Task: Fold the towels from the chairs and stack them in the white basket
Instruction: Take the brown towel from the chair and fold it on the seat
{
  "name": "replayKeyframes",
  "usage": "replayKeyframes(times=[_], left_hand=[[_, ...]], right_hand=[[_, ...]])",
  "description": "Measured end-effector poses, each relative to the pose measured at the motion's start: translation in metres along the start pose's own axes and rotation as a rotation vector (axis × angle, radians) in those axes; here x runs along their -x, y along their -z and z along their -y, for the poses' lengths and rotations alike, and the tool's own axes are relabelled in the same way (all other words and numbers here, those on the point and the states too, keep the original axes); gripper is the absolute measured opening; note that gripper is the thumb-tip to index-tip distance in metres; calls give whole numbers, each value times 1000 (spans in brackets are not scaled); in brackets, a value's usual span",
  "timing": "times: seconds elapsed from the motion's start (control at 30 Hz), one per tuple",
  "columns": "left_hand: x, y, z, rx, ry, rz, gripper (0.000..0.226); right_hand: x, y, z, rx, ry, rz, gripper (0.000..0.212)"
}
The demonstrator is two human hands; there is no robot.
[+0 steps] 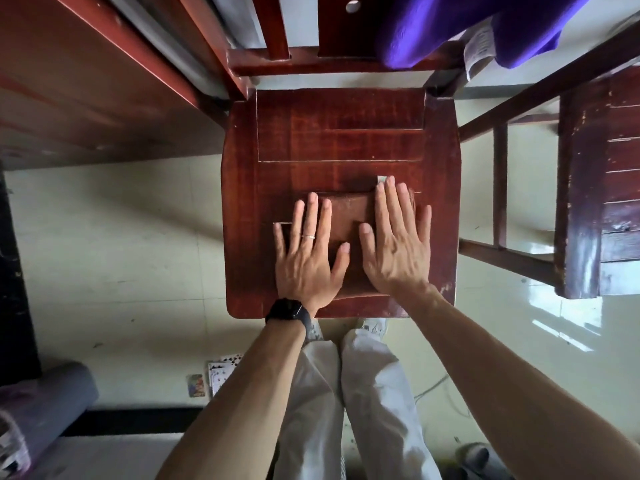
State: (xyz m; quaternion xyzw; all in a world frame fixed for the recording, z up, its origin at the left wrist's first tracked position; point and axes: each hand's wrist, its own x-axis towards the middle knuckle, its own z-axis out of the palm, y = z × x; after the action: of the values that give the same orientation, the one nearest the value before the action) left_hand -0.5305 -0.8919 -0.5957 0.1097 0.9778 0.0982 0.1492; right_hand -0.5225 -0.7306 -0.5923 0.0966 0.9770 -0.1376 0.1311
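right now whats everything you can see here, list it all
brown towel: one, brown, folded, flat on the front of the chair seat under both hands
purple towel: one, purple with a white tag, draped over the chair back
wooden chair: one, red-brown, centre
second chair: one, darker and worn, at right, partly out of frame
wooden table: one, red-brown, upper left
playing cards: a small pile, white, on the pale tiled floor at lower left
rolled mat: one, grey, bottom left
slipper: one, grey, bottom right
white basket: none in view
left hand: flat, fingers spread, ring, black watch on the wrist
right hand: flat on the towel
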Motion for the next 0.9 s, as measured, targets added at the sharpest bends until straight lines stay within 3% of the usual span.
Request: replayKeyframes(times=[0.23, 0.43, 0.57, 0.63, 0.77, 0.83, 0.9], left_hand=[[-2, 10, -6, 88, 109, 6, 82], [-2, 39, -16, 442, 548, -161, 73], [-22, 46, -17, 723, 829, 11, 53], [-31, 46, -13, 727, 926, 121, 48], [-45, 52, -4, 835, 942, 234, 33], [-44, 61, 1, 879, 865, 284, 33], [-38, 67, 8, 918, 775, 282, 39]], right_hand=[[7, 9, 5, -127, -409, -21, 70], [18, 40, -13, -350, -511, -65, 69], [-1, 66, -15, -570, -662, 165, 57], [-11, 72, -14, -636, -725, 287, 55], [-20, 66, -25, -824, -785, 354, 46], [-17, 66, -30, -976, -770, 396, 31], [-11, 70, -37, -1119, -762, 404, 34]])
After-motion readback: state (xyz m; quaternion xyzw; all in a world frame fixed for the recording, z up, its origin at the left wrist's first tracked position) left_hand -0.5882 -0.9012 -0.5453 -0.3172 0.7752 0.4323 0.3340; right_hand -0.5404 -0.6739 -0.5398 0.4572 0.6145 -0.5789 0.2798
